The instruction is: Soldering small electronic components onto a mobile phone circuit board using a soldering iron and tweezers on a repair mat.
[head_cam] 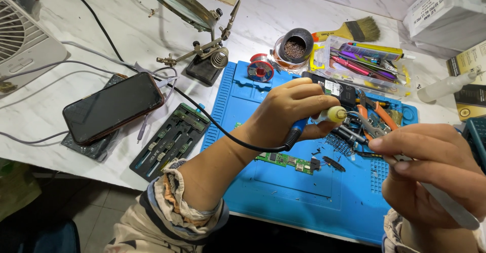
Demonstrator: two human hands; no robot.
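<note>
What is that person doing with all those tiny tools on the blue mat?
A person sits at a white table with a blue work mat on it. Their left hand holds a soldering iron with a blue and yellow handle, its black cable trailing off to the left. Their right hand pinches a thin silver tool, probably tweezers. Below the hands a small green circuit board lies on the mat. A dark phone rests to the left.
</note>
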